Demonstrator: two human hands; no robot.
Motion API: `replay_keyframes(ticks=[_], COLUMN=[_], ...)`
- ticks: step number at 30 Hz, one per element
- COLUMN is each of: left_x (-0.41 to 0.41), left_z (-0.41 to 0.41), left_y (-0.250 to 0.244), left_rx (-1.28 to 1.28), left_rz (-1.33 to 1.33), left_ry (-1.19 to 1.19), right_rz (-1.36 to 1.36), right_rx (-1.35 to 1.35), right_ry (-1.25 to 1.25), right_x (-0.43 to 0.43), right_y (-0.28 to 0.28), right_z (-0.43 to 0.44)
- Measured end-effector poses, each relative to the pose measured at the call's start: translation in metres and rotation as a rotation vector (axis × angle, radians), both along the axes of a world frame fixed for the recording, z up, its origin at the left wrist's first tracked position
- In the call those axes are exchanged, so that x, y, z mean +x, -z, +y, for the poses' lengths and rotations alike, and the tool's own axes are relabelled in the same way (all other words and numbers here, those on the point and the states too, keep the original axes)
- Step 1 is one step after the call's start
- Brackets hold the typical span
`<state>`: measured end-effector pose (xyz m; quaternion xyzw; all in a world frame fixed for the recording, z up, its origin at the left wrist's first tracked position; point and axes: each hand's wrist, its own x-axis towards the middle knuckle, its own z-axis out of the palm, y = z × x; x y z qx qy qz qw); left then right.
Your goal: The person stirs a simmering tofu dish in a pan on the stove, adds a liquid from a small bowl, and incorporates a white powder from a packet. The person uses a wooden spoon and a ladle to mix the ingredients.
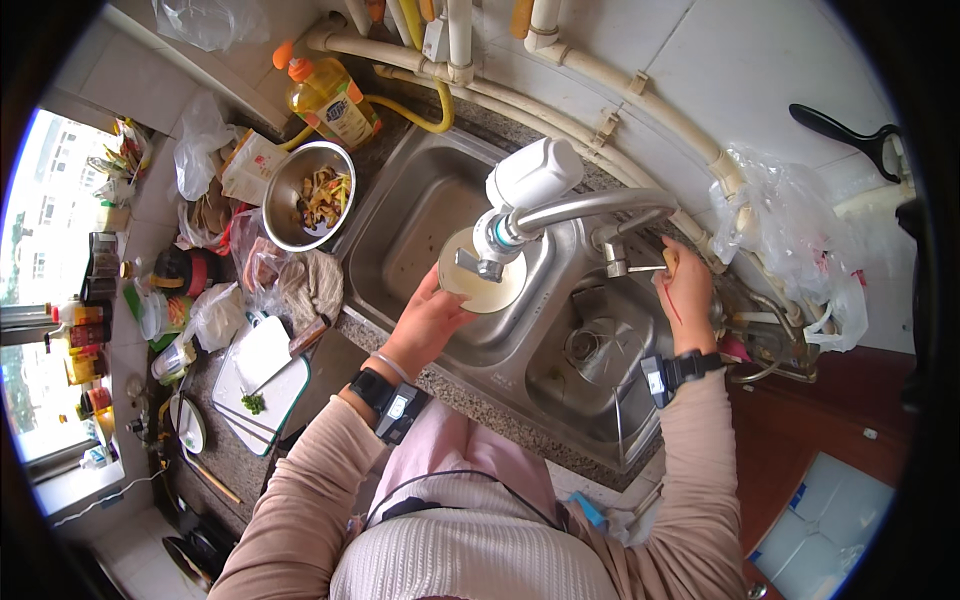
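Observation:
My left hand (429, 316) grips the near-left rim of a pale round bowl (501, 295) over the double stainless-steel sink (511, 379). Directly above the bowl is the metal outlet of a white faucet-mounted water filter (534, 174), which hides part of it. The filter sits on the end of a curved metal faucet spout (600, 205). To the right, my right hand (685, 289) has its fingers around the end of the thin faucet lever (645, 268). Whether water is running cannot be made out.
Left of the sink stands a steel basin (271, 196) with sliced food, beside a dish soap bottle (337, 105). A cleaver (259, 349) and green herbs (253, 403) lie on a cutting board (289, 390). A clear plastic bag (787, 217) hangs by the wall pipes (660, 82).

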<state>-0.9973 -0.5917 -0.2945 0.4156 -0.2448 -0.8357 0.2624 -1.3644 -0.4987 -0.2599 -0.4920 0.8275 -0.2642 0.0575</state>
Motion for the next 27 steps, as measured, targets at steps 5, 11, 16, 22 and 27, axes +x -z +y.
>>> replay_keyframes(ticks=[5,11,16,22,27], left_x=[0.025,0.065,0.111,0.192,0.279], left_z=[0.018,0.059,0.108,0.171,0.229], left_y=[-0.007,-0.004,-0.029,-0.063,-0.094], left_rx=[0.038,0.067,0.114,0.045,-0.047], left_rz=[-0.013,-0.045,0.037,0.112,0.122], left_ry=[-0.010,-0.029,-0.186,-0.472,-0.785], right_rz=[-0.256,-0.852,-0.890,-0.697,-0.100], right_rx=[-0.307,-0.611,-0.371,-0.221,-0.287], right_ry=[-0.114,-0.670,-1.391,-1.837,-1.931], right_x=[0.059,0.123,0.184,0.291,0.383], right_y=[-0.135,-0.228,-0.207,-0.198,-0.214], right_z=[0.041,0.070,0.030,0.022,0.040])
